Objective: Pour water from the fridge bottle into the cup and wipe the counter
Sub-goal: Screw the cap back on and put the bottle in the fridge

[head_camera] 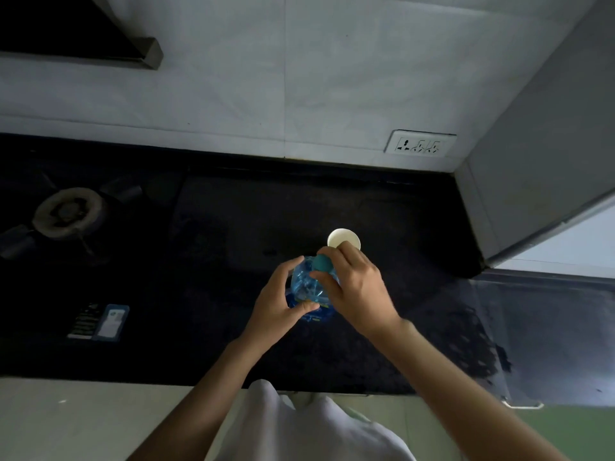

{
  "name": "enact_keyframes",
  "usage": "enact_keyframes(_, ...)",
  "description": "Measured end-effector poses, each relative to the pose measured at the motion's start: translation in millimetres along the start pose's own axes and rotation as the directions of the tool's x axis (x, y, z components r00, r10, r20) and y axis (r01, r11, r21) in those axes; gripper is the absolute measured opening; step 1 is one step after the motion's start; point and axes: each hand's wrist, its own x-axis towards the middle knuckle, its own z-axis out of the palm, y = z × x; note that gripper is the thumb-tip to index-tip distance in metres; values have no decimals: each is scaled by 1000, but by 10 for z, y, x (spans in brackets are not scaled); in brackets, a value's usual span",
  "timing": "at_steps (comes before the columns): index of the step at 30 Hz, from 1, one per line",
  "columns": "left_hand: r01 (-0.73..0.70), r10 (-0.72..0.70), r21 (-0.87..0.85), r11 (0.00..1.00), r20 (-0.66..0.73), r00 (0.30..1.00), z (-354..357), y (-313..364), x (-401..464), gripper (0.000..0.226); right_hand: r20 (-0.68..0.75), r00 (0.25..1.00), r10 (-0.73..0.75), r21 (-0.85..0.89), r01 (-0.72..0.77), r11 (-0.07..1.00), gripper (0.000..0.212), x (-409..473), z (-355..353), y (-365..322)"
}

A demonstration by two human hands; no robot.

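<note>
A clear blue plastic bottle [304, 287] stands upright on the dark counter [233, 227], seen from above. My left hand [278, 302] grips its body from the left. My right hand [354, 287] pinches the teal cap [322, 262] on its neck with thumb and fingers. A white paper cup [339, 237] stands upright just behind the bottle, its near rim partly hidden by my right fingers. I cannot tell what is inside the cup.
A gas burner [68, 211] sits at the left of the counter. A small blue and black packet [100, 322] lies near the front left. A wall socket [420, 147] is behind, and a grey fridge [539, 168] stands at the right.
</note>
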Motion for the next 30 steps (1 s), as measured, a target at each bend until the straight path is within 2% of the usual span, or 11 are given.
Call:
enact_keyframes(3,-11,11,-2,1000,-2,1000,-16,12,4,75,-73,982,174,27,-173,985,24,-28,106,-168)
enact_keyframes(6,-13,13,-5,1000,16,1000,-25,32,8,75,10,979,202,121,-202,972,29,-8,29,-125)
enact_keyframes(8,-14,14,-2,1000,31,999,-28,29,17,76,106,987,121,138,-135,981,38,18,-112,2)
enact_keyframes(11,-17,17,1,1000,37,999,-43,20,31,75,264,964,-27,15,24,1000,49,129,-320,184)
enact_keyframes(14,-25,24,9,1000,44,999,-57,10,38,76,402,900,-171,-52,208,977,45,270,-417,270)
enact_keyframes(17,-30,29,20,999,49,998,-67,-8,43,76,465,840,-279,-55,342,938,39,377,-431,277)
enact_keyframes(21,-31,29,34,999,63,998,-76,-21,48,77,471,791,-391,-76,478,875,33,455,-426,226)
enact_keyframes(23,-29,27,31,999,70,997,-74,-15,53,77,428,800,-420,-120,511,851,30,440,-405,215)
enact_keyframes(26,-33,31,26,999,61,998,-53,-19,53,76,354,850,-391,-172,470,866,31,344,-334,199)
enact_keyframes(30,-40,38,39,998,47,998,-23,-31,42,76,236,937,-257,-197,305,932,33,194,-195,130)
